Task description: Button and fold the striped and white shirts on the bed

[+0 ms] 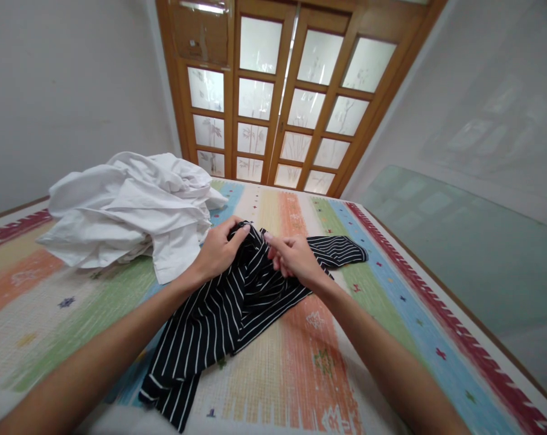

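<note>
A black garment with thin white stripes (214, 317) lies bunched on the patterned bed cover, one narrow striped part stretching off to the right. My left hand (221, 246) is closed on its upper edge, thumb and fingers pinching the cloth and lifting it a little. Close by on the right, my right hand (294, 257) has its thumb and forefinger pressed together at the same raised edge, its other fingers curled. The cloth between the two hands is gathered in folds. Which part of the garment is pinched I cannot tell.
A heap of crumpled white cloth (133, 205) lies to the left, near my left hand. Under everything spreads a colourful striped cover (273, 380). Wooden doors with glass panes (273, 96) stand beyond the far edge; a pale green panel (463, 241) leans along the right wall.
</note>
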Available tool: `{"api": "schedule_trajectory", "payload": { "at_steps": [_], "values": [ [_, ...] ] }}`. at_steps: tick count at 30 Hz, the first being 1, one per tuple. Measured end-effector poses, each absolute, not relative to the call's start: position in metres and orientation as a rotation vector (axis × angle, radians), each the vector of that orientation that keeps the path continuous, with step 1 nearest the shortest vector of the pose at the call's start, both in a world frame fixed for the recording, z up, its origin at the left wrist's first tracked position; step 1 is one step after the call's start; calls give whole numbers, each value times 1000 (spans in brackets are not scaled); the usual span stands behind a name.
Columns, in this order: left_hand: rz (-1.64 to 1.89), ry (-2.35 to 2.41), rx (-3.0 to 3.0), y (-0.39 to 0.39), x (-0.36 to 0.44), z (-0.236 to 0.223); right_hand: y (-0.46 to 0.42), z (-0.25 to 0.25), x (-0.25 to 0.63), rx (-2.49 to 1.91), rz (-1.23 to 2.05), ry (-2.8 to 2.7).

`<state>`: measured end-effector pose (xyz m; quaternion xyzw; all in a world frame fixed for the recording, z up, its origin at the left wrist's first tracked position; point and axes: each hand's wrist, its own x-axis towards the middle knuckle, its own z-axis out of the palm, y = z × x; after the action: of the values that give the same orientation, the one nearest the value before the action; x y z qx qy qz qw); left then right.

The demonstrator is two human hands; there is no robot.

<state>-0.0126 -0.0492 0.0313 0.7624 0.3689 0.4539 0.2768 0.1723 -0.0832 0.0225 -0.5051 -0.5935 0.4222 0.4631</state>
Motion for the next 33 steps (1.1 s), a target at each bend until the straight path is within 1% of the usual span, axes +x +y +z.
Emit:
{"api": "schedule_trajectory", "payload": {
  "at_steps": [2,6,11,19,22,26,33],
  "values": [
    [1209,932,2031,-51,-11,33,-88,21,162,-1268,1153,-1514],
    [1156,892,1977,-52,-13,33,-87,18,157,-1228,1220,-1470],
    [1090,921,1905,-53,-18,32,-85,15,165,-1178,1192,-1536],
    [1118,1025,1873,-45,-23,25,-89,12,179,-1034,1174,-1512],
    [994,1037,1856,-35,-29,24,-90,8,182,-1043,1125,-1454],
    [744,820,1979,-31,-31,30,-93,3,184,-1050,1040,-1497],
    [633,661,2208,-47,-11,28,-98,3,180,-1053,937,-1608]
  ]
}}
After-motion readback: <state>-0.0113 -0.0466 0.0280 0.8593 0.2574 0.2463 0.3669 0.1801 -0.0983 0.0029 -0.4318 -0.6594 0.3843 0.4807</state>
